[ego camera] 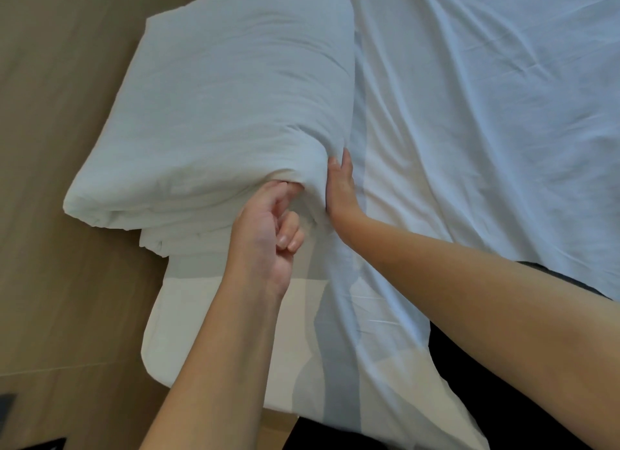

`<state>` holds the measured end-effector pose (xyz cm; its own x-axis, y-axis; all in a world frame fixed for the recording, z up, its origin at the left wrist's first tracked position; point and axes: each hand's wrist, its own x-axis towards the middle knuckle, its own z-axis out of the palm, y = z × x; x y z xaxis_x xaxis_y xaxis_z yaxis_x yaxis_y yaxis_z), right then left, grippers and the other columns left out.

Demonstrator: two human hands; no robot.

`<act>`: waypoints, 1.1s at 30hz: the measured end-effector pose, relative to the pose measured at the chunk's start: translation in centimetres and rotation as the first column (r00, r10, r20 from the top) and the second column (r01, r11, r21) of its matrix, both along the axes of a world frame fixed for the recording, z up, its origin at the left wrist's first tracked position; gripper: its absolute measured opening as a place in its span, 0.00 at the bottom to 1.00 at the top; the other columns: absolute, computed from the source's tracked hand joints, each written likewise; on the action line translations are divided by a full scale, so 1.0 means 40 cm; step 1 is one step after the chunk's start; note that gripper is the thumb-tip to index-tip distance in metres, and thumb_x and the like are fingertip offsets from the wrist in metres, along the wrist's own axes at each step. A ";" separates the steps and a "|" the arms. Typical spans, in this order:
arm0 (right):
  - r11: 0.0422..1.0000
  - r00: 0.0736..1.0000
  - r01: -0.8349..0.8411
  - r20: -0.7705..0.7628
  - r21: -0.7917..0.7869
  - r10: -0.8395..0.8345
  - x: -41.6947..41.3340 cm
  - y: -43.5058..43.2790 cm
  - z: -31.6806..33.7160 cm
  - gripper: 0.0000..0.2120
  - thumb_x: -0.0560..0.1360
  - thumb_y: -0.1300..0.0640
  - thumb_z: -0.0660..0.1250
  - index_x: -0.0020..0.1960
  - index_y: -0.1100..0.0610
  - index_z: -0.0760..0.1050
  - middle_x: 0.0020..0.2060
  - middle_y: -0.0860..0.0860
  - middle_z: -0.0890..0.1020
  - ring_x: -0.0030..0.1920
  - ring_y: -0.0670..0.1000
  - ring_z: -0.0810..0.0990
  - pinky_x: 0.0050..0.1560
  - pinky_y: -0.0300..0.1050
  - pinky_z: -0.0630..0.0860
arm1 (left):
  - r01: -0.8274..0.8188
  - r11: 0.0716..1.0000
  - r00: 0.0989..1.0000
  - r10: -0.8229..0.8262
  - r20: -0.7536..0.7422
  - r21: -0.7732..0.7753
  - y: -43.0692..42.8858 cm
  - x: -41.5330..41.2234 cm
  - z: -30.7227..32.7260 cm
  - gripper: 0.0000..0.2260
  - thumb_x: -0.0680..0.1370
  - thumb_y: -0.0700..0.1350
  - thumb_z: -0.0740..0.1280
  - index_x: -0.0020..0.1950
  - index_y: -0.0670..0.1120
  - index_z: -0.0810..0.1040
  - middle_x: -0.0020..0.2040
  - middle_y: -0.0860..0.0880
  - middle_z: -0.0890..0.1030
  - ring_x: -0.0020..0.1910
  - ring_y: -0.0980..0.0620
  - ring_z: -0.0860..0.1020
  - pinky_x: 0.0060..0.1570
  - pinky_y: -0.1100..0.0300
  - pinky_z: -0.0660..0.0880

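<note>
A thick folded white duvet [221, 107] lies along the left edge of a bed covered by a wrinkled white sheet [469, 114]. My left hand [268, 228] has its fingers curled, two of them tucked under the near fold of the duvet, gripping the cloth. My right hand [340, 184] lies flat with straight fingers against the duvet's right side, where it meets the sheet. The fingertips of both hands are partly hidden by cloth.
A wooden floor [60, 147] runs along the left of the bed. The sheet's corner [208, 332] hangs over the mattress edge near me. Dark clothing [469, 399] shows at the lower right, and a dark object [6, 406] sits at the lower left.
</note>
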<state>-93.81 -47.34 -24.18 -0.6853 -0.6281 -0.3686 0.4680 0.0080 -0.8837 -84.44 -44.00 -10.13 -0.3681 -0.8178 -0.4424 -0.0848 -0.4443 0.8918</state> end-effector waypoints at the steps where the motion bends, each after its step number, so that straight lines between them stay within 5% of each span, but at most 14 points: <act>1: 1.000 1.000 -0.001 0.003 0.003 0.001 0.003 -0.001 -0.003 0.27 0.82 0.43 0.48 0.79 0.45 0.47 0.77 0.51 0.59 0.75 0.55 0.60 0.75 0.57 0.56 | 0.017 0.998 0.998 -0.013 0.068 -0.067 0.000 0.007 0.001 0.08 0.79 0.38 0.61 0.43 0.45 0.77 0.44 0.50 0.83 0.17 0.58 0.56 0.18 0.66 0.55; 7: 1.000 0.993 -0.015 0.116 0.007 0.014 0.012 0.009 -0.009 0.31 0.76 0.35 0.47 0.78 0.40 0.49 0.76 0.48 0.61 0.74 0.55 0.62 0.74 0.59 0.58 | 0.105 0.867 0.944 0.067 0.323 -0.487 -0.021 0.029 -0.013 0.11 0.75 0.34 0.61 0.42 0.45 0.81 0.37 0.51 0.83 0.25 0.56 0.68 0.30 0.63 0.69; 9: 1.000 0.991 0.030 0.134 -0.005 -0.029 -0.004 0.007 -0.002 0.33 0.75 0.36 0.47 0.79 0.43 0.50 0.77 0.47 0.60 0.75 0.53 0.60 0.76 0.57 0.55 | 0.192 0.655 0.905 0.170 0.391 -0.731 -0.030 0.025 -0.018 0.09 0.75 0.37 0.62 0.44 0.47 0.80 0.40 0.52 0.81 0.35 0.58 0.74 0.40 0.59 0.74; 11: 0.997 0.990 0.063 0.130 -0.040 -0.057 -0.021 0.000 0.011 0.31 0.79 0.40 0.47 0.80 0.47 0.48 0.79 0.48 0.55 0.77 0.51 0.55 0.77 0.55 0.51 | 0.409 0.371 0.827 0.234 0.510 -0.834 -0.049 0.025 -0.024 0.11 0.77 0.42 0.62 0.56 0.48 0.78 0.56 0.52 0.78 0.54 0.56 0.75 0.59 0.54 0.74; 13: 0.997 0.996 0.023 0.087 -0.072 -0.017 -0.020 -0.010 0.022 0.33 0.79 0.40 0.47 0.80 0.48 0.43 0.79 0.48 0.50 0.78 0.50 0.50 0.78 0.55 0.48 | 0.623 0.241 0.706 0.236 0.668 -0.744 -0.091 0.021 -0.027 0.20 0.80 0.47 0.57 0.72 0.48 0.69 0.74 0.51 0.67 0.74 0.53 0.62 0.75 0.50 0.54; 15: 0.995 0.999 -0.026 0.041 -0.095 0.030 -0.010 -0.021 0.030 0.38 0.74 0.37 0.46 0.80 0.47 0.40 0.79 0.47 0.48 0.79 0.49 0.48 0.78 0.56 0.46 | 0.745 0.271 0.573 0.208 0.793 -0.609 -0.152 0.002 -0.025 0.23 0.83 0.50 0.51 0.79 0.48 0.56 0.80 0.51 0.53 0.78 0.54 0.48 0.76 0.49 0.40; 22: 0.991 0.999 -0.009 -0.032 -0.137 0.005 -0.094 -0.078 -0.005 0.30 0.82 0.43 0.46 0.80 0.47 0.40 0.79 0.45 0.47 0.79 0.46 0.44 0.78 0.54 0.44 | 0.929 0.227 0.282 0.072 0.957 -0.291 -0.376 -0.141 -0.008 0.26 0.84 0.55 0.47 0.80 0.49 0.47 0.80 0.51 0.44 0.78 0.53 0.42 0.74 0.47 0.38; 25: 0.985 0.998 -0.005 -0.070 -0.170 -0.007 -0.157 -0.123 -0.028 0.29 0.83 0.44 0.46 0.80 0.50 0.41 0.79 0.45 0.47 0.78 0.45 0.45 0.78 0.52 0.44 | 0.942 0.204 0.268 0.027 0.963 -0.267 -0.474 -0.223 -0.026 0.29 0.82 0.59 0.46 0.79 0.45 0.50 0.80 0.45 0.46 0.79 0.49 0.45 0.75 0.45 0.42; 27: 0.983 0.997 -0.006 -0.083 -0.186 -0.010 -0.202 -0.164 -0.047 0.35 0.79 0.37 0.49 0.80 0.49 0.42 0.79 0.44 0.50 0.78 0.43 0.47 0.78 0.51 0.45 | 0.946 0.181 0.270 0.017 0.963 -0.268 -0.536 -0.286 -0.045 0.32 0.80 0.61 0.45 0.78 0.42 0.53 0.79 0.41 0.50 0.78 0.45 0.48 0.75 0.43 0.46; 33: 0.991 0.995 0.021 -0.096 -0.134 -0.034 -0.366 -0.297 -0.090 0.43 0.70 0.28 0.50 0.80 0.46 0.46 0.79 0.43 0.53 0.77 0.43 0.52 0.78 0.52 0.48 | 0.954 0.065 0.293 0.006 0.956 -0.293 -0.695 -0.454 -0.091 0.27 0.82 0.57 0.47 0.76 0.41 0.56 0.79 0.41 0.51 0.78 0.46 0.48 0.75 0.43 0.46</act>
<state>-108.46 -59.24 -27.76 -0.7317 -0.6474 -0.2131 0.3773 -0.1243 -0.9177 -102.61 -71.79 -13.76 -0.8600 -0.4963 -0.1187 -0.5052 0.8608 0.0610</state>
